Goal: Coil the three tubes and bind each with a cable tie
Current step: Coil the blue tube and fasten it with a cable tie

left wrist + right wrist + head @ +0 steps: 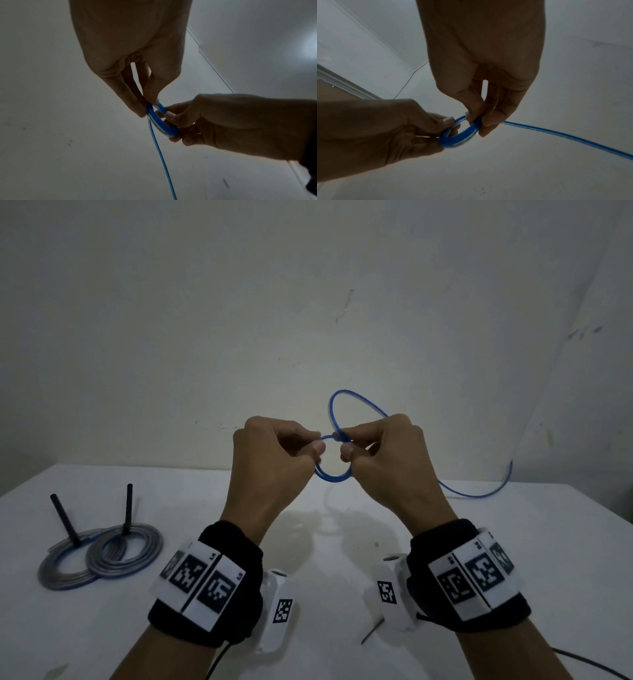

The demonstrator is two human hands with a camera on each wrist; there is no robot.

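Both hands are raised above the white table (342,559). Between them is a small coil of blue tube (334,477) (163,125) (460,136). My left hand (274,450) (147,106) pinches the coil's left side with thumb and fingers. My right hand (380,446) (477,121) pinches its right side. A larger loose loop of the same tube (346,402) rises behind the right hand, and its free length (479,493) (565,134) trails off to the right over the table.
At the left of the table lie two coiled clear tubes (68,563) (126,553), each with a black cable tie (65,520) (128,510) sticking upward. A thin dark strip (371,633) lies near the front edge. A plain wall stands behind.
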